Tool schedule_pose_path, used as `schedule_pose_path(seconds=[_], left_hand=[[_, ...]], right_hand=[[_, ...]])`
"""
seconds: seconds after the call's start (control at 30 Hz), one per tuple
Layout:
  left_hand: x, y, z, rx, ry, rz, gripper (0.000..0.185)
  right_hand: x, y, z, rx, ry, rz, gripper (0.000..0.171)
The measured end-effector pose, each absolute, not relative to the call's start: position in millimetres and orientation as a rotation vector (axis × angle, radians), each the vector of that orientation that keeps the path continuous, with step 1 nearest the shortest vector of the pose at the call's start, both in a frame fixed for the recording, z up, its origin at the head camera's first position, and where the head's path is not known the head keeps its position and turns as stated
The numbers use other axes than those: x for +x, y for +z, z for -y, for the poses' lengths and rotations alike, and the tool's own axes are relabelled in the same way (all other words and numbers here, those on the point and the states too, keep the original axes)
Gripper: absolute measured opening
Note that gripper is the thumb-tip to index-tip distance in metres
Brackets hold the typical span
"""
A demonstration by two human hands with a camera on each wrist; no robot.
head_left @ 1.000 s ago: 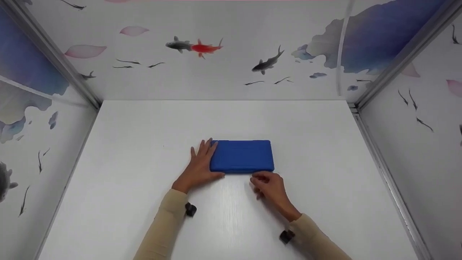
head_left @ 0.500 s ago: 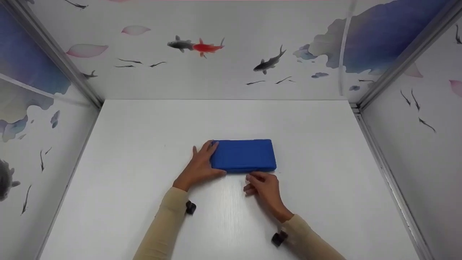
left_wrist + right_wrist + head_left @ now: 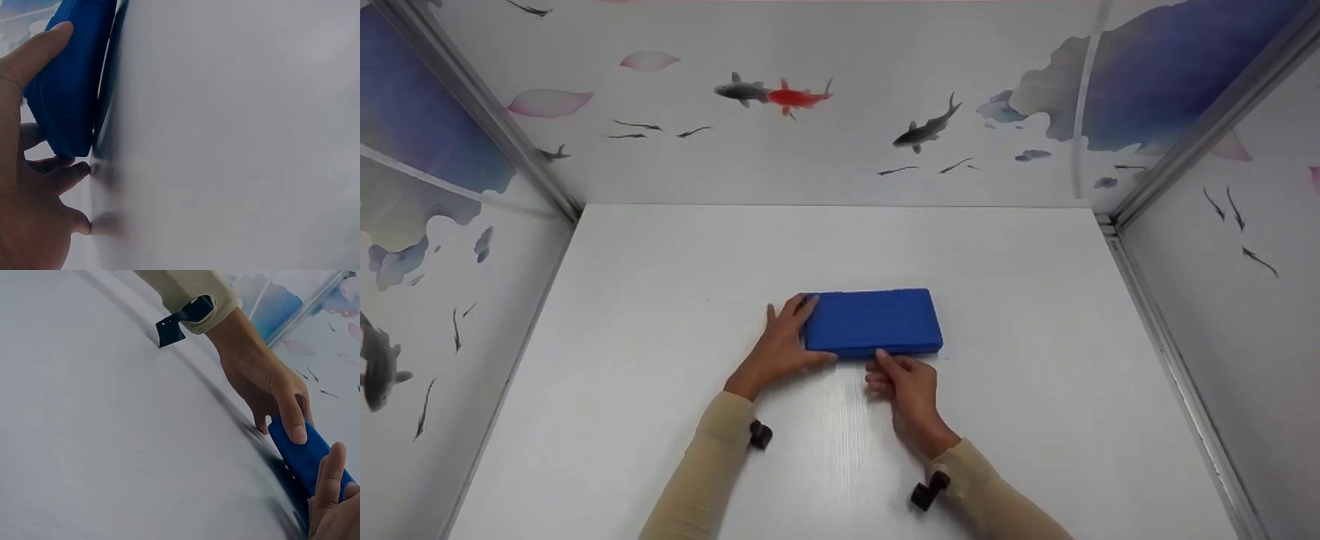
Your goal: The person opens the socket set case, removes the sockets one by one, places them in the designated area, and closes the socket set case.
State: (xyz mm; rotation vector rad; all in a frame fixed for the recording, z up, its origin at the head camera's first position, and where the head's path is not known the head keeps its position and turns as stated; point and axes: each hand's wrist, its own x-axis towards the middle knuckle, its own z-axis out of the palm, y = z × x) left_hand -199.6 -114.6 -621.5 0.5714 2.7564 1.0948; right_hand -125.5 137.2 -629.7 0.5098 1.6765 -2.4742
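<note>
Folded blue cloth (image 3: 874,322): lies flat near the middle of the white bench (image 3: 660,420), long axis running left to right across the person's front.
Left hand (image 3: 780,345): rests against the cloth's left short end, fingers straight along that end, thumb (image 3: 34,53) laid on the near edge.
Right hand (image 3: 904,382): at the near long edge, just left of its middle, fingers curled, thumb tip touching the edge; whether it pinches a layer cannot be told.
Key relation: the cloth lies straight ahead of both hands; each touches it, the left at the end, the right on the near side.
</note>
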Motion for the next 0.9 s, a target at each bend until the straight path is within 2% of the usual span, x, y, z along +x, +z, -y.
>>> schedule_pose_path(seconds=[0.4,0.73,0.9], left_hand=[[-201,-622,114,0.543,1.138,-2.731,0.113],[-203,-618,113,0.521,1.165,-2.716,0.112],[-204,-631,115,0.587,1.199,-2.740,0.114]], right_hand=[[-126,-627,-134,0.487,-2.493,-1.708,0.024],[-125,-630,-131,0.548,-2.532,-1.746,0.027],[-122,-630,-131,0.572,-2.531,-1.709,0.024]])
